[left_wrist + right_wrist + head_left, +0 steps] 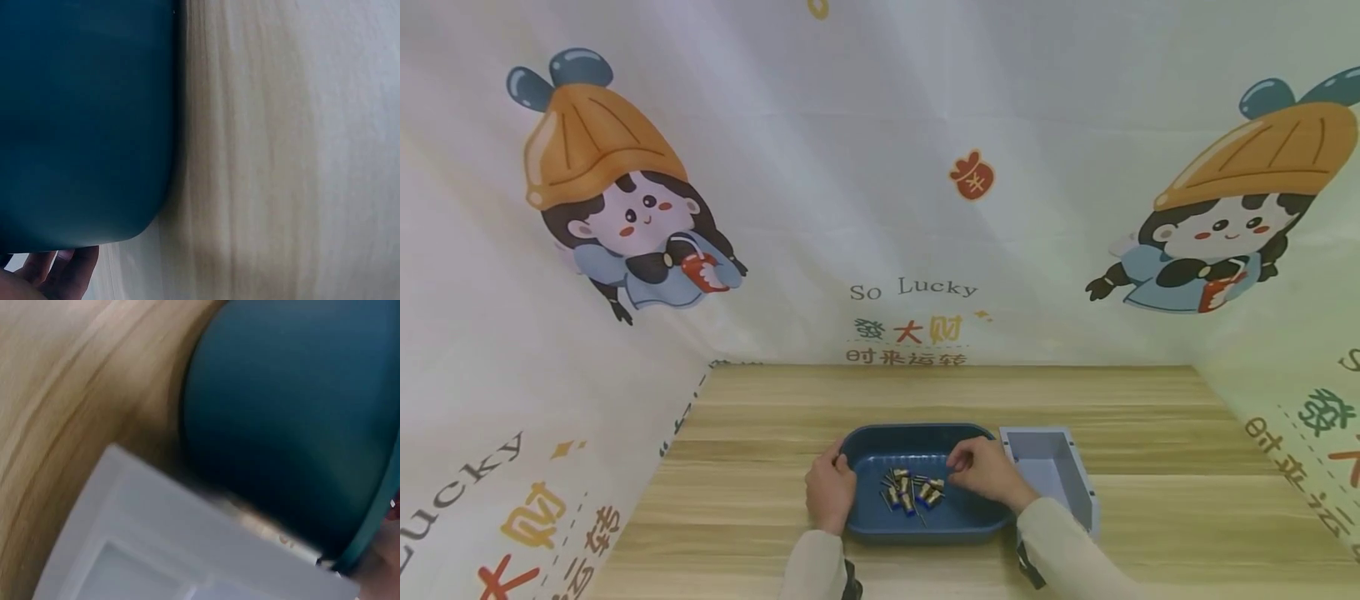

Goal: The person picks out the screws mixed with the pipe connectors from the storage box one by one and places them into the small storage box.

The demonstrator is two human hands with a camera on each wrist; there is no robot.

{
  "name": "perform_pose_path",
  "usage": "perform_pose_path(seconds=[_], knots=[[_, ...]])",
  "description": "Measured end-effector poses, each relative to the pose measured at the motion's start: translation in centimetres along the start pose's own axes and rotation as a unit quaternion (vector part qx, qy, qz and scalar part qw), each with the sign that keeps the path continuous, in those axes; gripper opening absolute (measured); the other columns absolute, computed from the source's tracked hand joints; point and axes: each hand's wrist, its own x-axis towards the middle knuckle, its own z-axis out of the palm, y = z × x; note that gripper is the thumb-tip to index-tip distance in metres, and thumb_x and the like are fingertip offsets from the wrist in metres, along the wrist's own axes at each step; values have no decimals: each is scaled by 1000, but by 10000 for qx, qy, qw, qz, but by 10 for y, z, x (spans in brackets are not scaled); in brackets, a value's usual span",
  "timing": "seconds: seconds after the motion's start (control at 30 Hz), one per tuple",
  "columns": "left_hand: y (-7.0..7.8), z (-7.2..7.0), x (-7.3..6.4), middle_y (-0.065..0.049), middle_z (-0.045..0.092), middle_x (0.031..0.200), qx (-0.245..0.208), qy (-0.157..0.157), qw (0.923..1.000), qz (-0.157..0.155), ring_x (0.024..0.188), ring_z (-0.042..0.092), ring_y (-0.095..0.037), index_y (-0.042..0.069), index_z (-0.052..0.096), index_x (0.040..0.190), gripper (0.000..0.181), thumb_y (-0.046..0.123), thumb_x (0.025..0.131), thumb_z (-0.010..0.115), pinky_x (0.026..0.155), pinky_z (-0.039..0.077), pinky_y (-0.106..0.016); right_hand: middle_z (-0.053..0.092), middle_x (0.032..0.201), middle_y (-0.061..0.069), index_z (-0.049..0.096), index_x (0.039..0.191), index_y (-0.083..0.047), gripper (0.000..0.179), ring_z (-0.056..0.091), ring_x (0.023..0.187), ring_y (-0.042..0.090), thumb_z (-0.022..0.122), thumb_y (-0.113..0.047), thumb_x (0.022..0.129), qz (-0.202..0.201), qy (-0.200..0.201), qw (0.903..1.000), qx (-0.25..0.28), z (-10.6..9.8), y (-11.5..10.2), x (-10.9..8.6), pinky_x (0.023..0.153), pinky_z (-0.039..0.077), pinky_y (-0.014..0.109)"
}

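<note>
A dark blue oblong basin (925, 539) sits on the wooden table. Inside it lies a loose pile of small brass-coloured pieces (907, 502) with thin metal shafts and blue bands. My left hand (831, 492) grips the basin's left rim, thumb over the edge; in the left wrist view its fingers (75, 275) show by the basin's outer wall. Over the basin's right side, my right hand (988, 472) reaches in with bent fingers, fingertips close to the pile's right edge. I cannot tell whether anything is between those fingertips.
Just right of the basin stands a light grey open box (1048, 471), partly behind the right forearm; its rim (187, 519) comes close to the basin wall in the right wrist view. Printed cloth (917, 225) hangs around the table's back and sides.
</note>
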Motion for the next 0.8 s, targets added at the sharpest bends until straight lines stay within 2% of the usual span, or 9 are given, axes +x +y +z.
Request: perform_pose_path(seconds=[0.33,0.57,0.8], knots=[[-2,1,0,-21,65,119,-33,-52,10000,-16,103,62,-45,10,64,123,34,7,92,51,72,51,-56,64,63,-1,68,71,-4,10,53,56,3,73,3,67,145,-92,9996,-217,13,2,0,55,45,19],[-3,2,1,-21,65,118,-49,20,10000,31,101,62,-45,10,65,122,34,7,92,52,73,51,-57,65,63,1,68,71,-2,10,54,57,4,73,5,65,146,-239,9993,-254,17,-1,-3,55,46,19],[-3,2,2,-21,64,120,-50,4,10000,-1,103,62,-46,11,65,123,34,8,92,51,73,51,-58,67,67,5,69,73,-1,13,58,60,8,73,7,63,150,-207,9992,-291,23,2,-3,56,48,19]])
